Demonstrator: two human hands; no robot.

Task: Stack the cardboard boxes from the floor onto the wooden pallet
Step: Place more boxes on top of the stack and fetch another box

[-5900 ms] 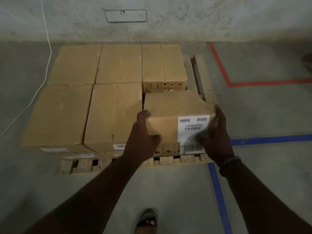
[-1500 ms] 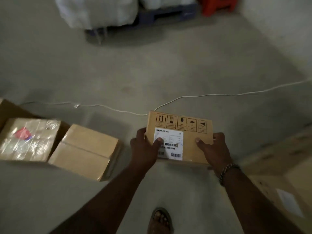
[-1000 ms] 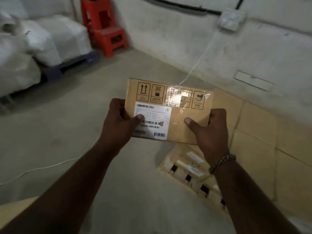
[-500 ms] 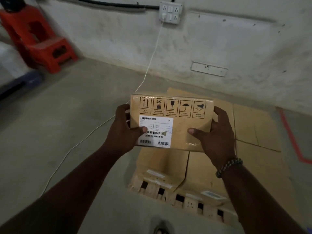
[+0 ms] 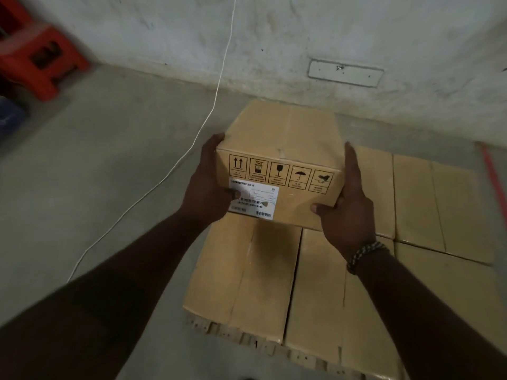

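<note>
I hold a small cardboard box in both hands above the first layer of boxes. Its near side carries a row of handling symbols and a white barcode label. My left hand grips its left end, thumb on the label. My right hand grips its right end, with a beaded band on the wrist. Below lie several flat cardboard boxes packed side by side on the wooden pallet, of which only the near edge shows.
A white cable runs from the wall across the concrete floor left of the pallet. A red plastic stool stands at the far left by the grey wall. A red floor line passes on the right.
I have stepped closer to the pallet and tipped the held box so its top shows. It now hangs over the far left boxes of the layer.
</note>
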